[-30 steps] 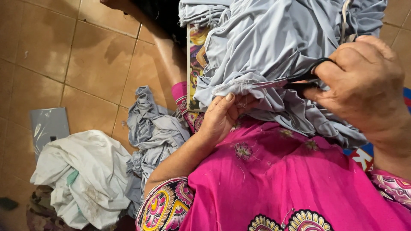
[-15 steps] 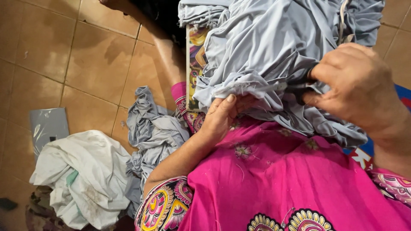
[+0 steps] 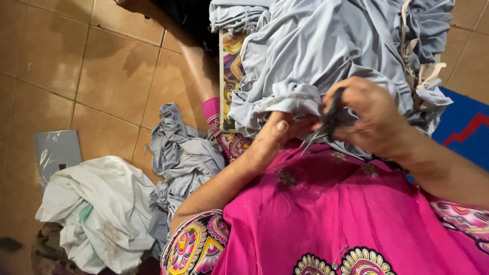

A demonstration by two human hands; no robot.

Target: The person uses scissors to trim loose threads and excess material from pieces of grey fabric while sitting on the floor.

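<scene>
The scene is lit warmly and rather dimly from above, so that the brown tiled floor [image 3: 102, 76] is rendered in orange tones and a dark shadow is cast across its upper middle. The right hand [image 3: 367, 119] and the scissors [image 3: 326, 125] are softened by motion blur, whereas the pink garment [image 3: 326, 214] and the grey cloth [image 3: 326, 51] are rendered sharply and without glare. Slight wide-angle stretching is seen at the frame edges, and the lower left corner is lost in shadow.
</scene>
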